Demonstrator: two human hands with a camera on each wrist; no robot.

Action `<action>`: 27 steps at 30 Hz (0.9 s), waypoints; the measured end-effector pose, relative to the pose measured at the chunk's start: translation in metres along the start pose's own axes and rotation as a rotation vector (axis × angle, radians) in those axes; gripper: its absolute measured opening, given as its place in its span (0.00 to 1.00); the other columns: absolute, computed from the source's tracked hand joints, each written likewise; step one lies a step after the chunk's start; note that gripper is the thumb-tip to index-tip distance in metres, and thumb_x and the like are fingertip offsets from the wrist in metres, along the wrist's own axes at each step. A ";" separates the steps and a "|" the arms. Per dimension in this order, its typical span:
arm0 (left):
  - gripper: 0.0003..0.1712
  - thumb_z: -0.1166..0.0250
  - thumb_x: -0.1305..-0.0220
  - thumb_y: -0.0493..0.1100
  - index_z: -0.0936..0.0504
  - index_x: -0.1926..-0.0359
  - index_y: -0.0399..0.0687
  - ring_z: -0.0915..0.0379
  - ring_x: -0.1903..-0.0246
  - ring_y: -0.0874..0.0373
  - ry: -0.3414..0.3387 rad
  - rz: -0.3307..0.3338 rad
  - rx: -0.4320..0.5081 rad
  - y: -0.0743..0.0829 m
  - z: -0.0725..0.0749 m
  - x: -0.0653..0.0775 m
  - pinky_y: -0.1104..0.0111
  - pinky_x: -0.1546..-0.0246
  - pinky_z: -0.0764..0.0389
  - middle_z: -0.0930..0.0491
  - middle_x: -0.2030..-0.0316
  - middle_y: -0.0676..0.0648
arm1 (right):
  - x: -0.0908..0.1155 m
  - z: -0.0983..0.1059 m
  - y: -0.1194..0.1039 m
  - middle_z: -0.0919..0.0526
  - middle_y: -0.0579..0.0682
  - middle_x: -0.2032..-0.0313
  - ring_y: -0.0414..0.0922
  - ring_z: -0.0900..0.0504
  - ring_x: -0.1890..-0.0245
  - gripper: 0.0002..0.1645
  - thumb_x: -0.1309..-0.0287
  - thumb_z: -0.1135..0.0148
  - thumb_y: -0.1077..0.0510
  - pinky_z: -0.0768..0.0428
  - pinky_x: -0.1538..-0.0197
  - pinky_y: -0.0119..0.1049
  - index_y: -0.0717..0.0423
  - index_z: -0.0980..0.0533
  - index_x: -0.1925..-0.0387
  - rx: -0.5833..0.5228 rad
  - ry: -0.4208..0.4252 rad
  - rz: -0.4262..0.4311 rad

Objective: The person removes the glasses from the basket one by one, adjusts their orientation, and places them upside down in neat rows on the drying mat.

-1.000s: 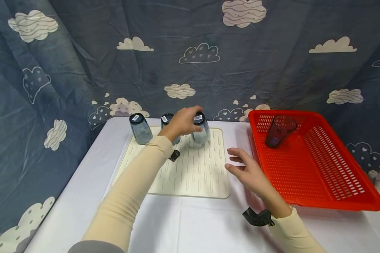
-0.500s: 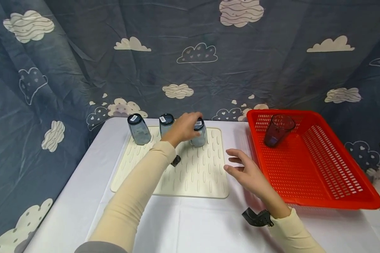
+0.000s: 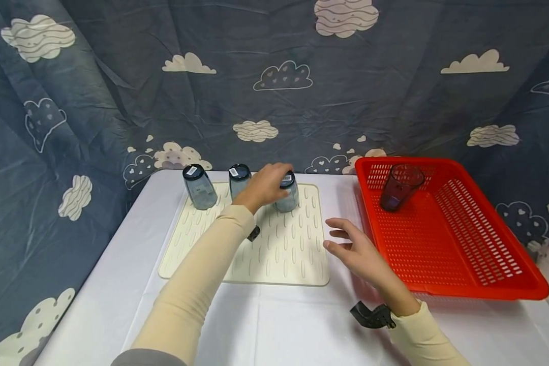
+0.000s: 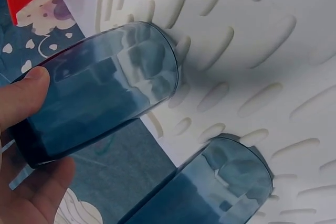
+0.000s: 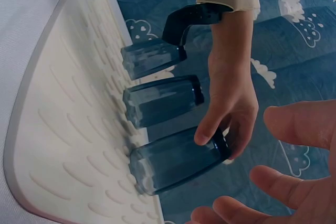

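Observation:
Several blue-tinted drinking glasses stand upside down in a row along the far side of a cream drying mat (image 3: 283, 254). With thumb and fingers round its base, my left hand (image 3: 267, 185) grips the rightmost glass (image 4: 107, 85), whose rim rests on the mat. Beside it is the middle glass (image 5: 163, 100), partly behind my left hand in the head view. The leftmost glass (image 3: 200, 188) stands apart at the mat's far left corner. My right hand (image 3: 359, 251) hovers near the mat's right edge, fingers loosely bent, holding nothing.
A red plastic basket (image 3: 439, 292) sits on the right of the white-covered table (image 3: 229, 325). Inside it, a purple-tinted glass (image 3: 400, 188) leans at the far left corner. A dark cloud-patterned cloth (image 3: 256, 51) hangs behind the table.
My left hand has lowered the rightmost glass slightly, from a tilt to standing on the mat. The right hand has hardly moved.

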State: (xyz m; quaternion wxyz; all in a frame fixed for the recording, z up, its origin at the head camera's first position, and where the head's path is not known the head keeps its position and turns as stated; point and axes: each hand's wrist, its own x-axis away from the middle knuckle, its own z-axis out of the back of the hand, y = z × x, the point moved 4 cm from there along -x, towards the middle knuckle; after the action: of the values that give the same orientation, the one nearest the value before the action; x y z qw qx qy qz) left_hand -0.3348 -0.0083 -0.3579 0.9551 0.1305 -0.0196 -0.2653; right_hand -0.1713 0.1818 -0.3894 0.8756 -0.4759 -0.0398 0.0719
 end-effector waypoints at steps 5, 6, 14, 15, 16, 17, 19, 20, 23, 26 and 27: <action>0.40 0.30 0.38 0.47 0.36 0.27 0.51 0.34 0.32 0.47 0.003 0.001 -0.041 -0.001 -0.003 -0.002 0.57 0.34 0.26 0.31 0.30 0.46 | 0.001 0.000 0.000 0.29 0.61 0.34 0.61 0.26 0.36 0.30 0.34 0.40 0.56 0.25 0.37 0.59 0.59 0.34 0.33 0.000 0.000 0.005; 0.40 0.30 0.37 0.47 0.36 0.27 0.51 0.34 0.32 0.47 0.003 0.007 -0.045 -0.001 -0.004 -0.002 0.57 0.35 0.26 0.32 0.30 0.46 | 0.002 0.000 0.001 0.29 0.61 0.34 0.61 0.26 0.36 0.30 0.34 0.40 0.56 0.25 0.37 0.59 0.59 0.34 0.33 -0.002 0.001 0.007; 0.40 0.34 0.33 0.47 0.41 0.24 0.57 0.38 0.30 0.45 -0.029 0.056 0.003 0.000 -0.007 -0.004 0.54 0.37 0.24 0.36 0.28 0.47 | 0.002 -0.002 0.003 0.29 0.61 0.34 0.61 0.26 0.37 0.31 0.34 0.39 0.55 0.23 0.38 0.57 0.58 0.34 0.33 -0.016 -0.022 -0.010; 0.40 0.35 0.33 0.47 0.42 0.24 0.57 0.38 0.30 0.44 -0.035 0.058 0.013 0.000 -0.007 -0.005 0.54 0.38 0.24 0.37 0.27 0.47 | 0.002 -0.002 0.003 0.29 0.61 0.34 0.61 0.26 0.37 0.31 0.34 0.39 0.55 0.23 0.38 0.57 0.57 0.34 0.33 -0.013 -0.023 -0.013; 0.40 0.35 0.32 0.46 0.42 0.24 0.58 0.39 0.30 0.44 -0.040 0.059 0.024 0.001 -0.007 -0.005 0.55 0.38 0.24 0.38 0.27 0.46 | 0.002 -0.001 0.004 0.29 0.61 0.34 0.61 0.26 0.37 0.31 0.34 0.39 0.55 0.23 0.38 0.57 0.57 0.34 0.33 -0.007 -0.025 -0.017; 0.40 0.35 0.32 0.46 0.43 0.24 0.58 0.39 0.30 0.44 -0.044 0.062 0.032 0.001 -0.007 -0.005 0.55 0.38 0.24 0.39 0.26 0.47 | 0.002 -0.001 0.004 0.29 0.61 0.34 0.61 0.26 0.37 0.31 0.34 0.39 0.55 0.23 0.38 0.57 0.57 0.34 0.33 -0.003 -0.023 -0.019; 0.40 0.36 0.32 0.46 0.43 0.23 0.59 0.40 0.29 0.44 -0.045 0.069 0.042 0.000 -0.007 -0.005 0.55 0.38 0.24 0.40 0.26 0.47 | 0.003 0.000 0.004 0.29 0.60 0.34 0.60 0.25 0.37 0.30 0.34 0.39 0.55 0.23 0.38 0.57 0.57 0.34 0.33 0.002 -0.020 -0.018; 0.40 0.36 0.32 0.46 0.43 0.23 0.59 0.40 0.29 0.44 -0.045 0.073 0.044 0.000 -0.007 -0.005 0.55 0.38 0.24 0.40 0.26 0.47 | 0.003 0.000 0.005 0.28 0.60 0.34 0.61 0.25 0.37 0.30 0.34 0.39 0.55 0.23 0.38 0.57 0.57 0.34 0.34 0.005 -0.018 -0.015; 0.41 0.37 0.31 0.47 0.45 0.23 0.60 0.40 0.29 0.44 -0.052 0.073 0.038 -0.001 -0.008 -0.005 0.55 0.38 0.24 0.42 0.25 0.48 | 0.003 0.002 0.004 0.28 0.61 0.35 0.61 0.25 0.37 0.29 0.34 0.40 0.56 0.23 0.38 0.57 0.58 0.33 0.34 0.008 -0.014 -0.003; 0.41 0.38 0.30 0.48 0.48 0.22 0.60 0.41 0.29 0.44 -0.067 0.062 0.015 0.000 -0.010 -0.007 0.56 0.39 0.24 0.45 0.24 0.48 | 0.004 0.004 0.003 0.27 0.61 0.35 0.61 0.24 0.38 0.29 0.34 0.40 0.56 0.23 0.38 0.58 0.58 0.33 0.34 0.014 -0.014 0.007; 0.41 0.39 0.29 0.49 0.48 0.22 0.59 0.41 0.29 0.44 -0.071 0.060 0.005 0.001 -0.011 -0.008 0.55 0.39 0.24 0.45 0.23 0.48 | 0.005 0.005 0.002 0.27 0.61 0.35 0.61 0.24 0.38 0.29 0.34 0.40 0.56 0.23 0.38 0.58 0.58 0.33 0.34 0.014 -0.013 0.010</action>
State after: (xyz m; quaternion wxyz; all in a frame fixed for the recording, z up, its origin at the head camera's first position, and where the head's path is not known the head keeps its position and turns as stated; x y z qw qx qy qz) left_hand -0.3396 -0.0011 -0.3680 0.9610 0.1226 -0.0580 -0.2410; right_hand -0.1675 0.1874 -0.3887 0.8783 -0.4694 -0.0426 0.0798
